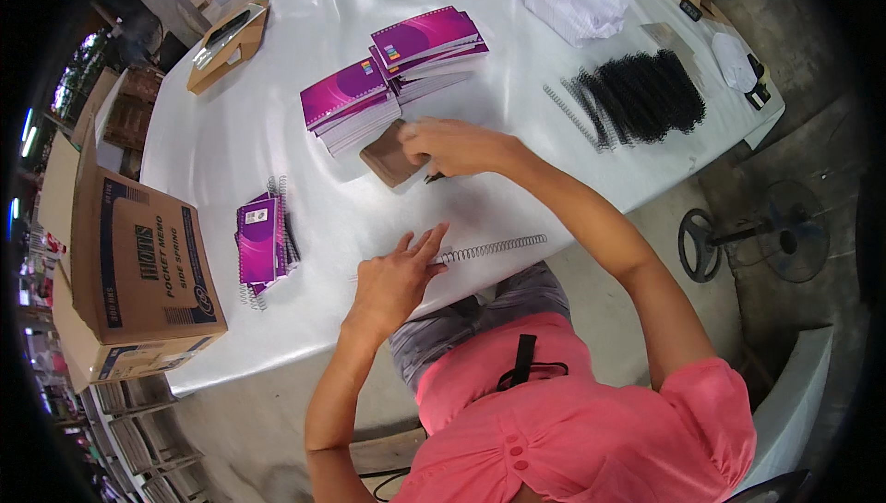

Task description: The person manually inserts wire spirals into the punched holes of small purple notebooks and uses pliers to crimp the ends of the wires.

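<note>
On the near edge of the table lies a loose wire coil (pixel 498 247). My left hand (pixel 389 283) rests over its left end, fingers stretched and apart, the thumb beside the wire. Farther up, my right hand (pixel 452 147) is curled and slightly blurred at the right side of a small brown block-like box (pixel 391 158). A small dark thing (pixel 434 177) shows under the right fingers; its kind cannot be made out. Purple-covered notebooks (pixel 261 240) with coils lie left of my left hand.
Two stacks of purple covers and pages (pixel 429 41) stand beyond my hands. A heap of black coils (pixel 646 97) lies at right, near a white plastic bag (pixel 574 3). An open carton (pixel 152 263) stands left, a cardboard tray (pixel 228 46) far left, a fan (pixel 784 231) beyond the table's right edge.
</note>
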